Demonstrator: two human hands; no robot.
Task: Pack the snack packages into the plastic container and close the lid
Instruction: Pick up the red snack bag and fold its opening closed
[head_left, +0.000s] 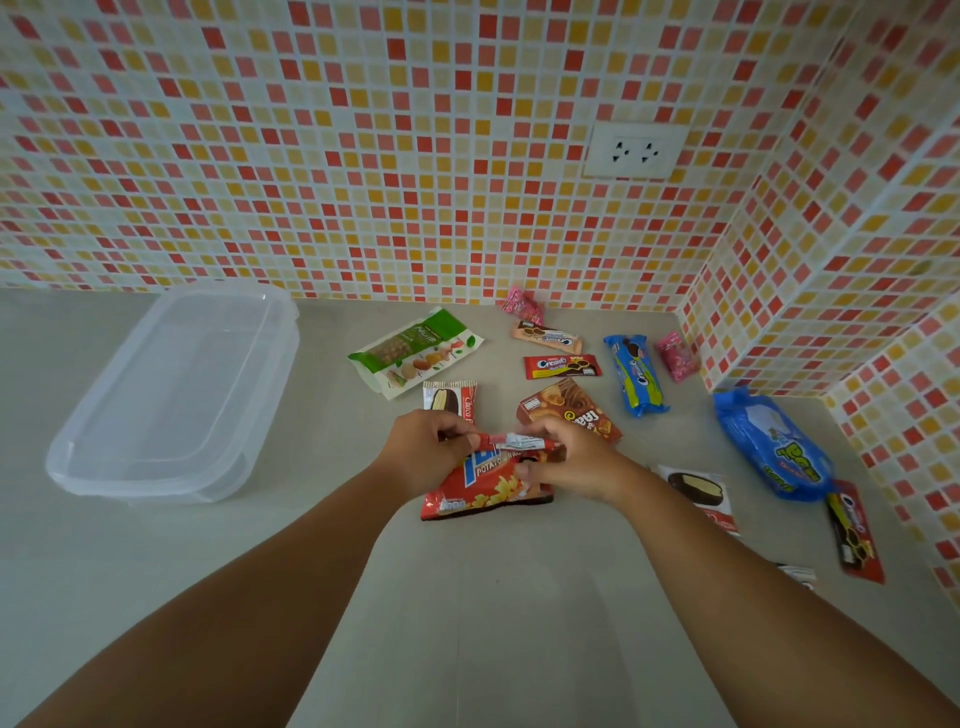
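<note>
The red chip bag (488, 486) hangs just above the counter (156, 571), its folded top edge pinched at one end by the left hand (423, 457) and at the other by the right hand (571, 462), both clamped on it with fingers curled. The clear container (171, 395) sits well to the left with its lid on, close to the back wall. Behind the hands lie a choco pie pack (451, 399), a brown box (569, 408) and a green nut pouch (415, 351); farther back are a red cookie bar (563, 366), a peach bar (548, 335), a blue cookie tube (636, 374) and two pink candies (524, 304) (675, 356). To the right rest a blue bag (771, 447), another pie pack (698, 491) and a red cookie pack (854, 535) near the side wall. The counter is plain grey, meeting a mosaic wall (363, 130) of red, orange and cream tiles with a white socket (634, 150). The wall juts forward at right, crowding the snacks there. Bare counter lies between bag and container, and in front.
</note>
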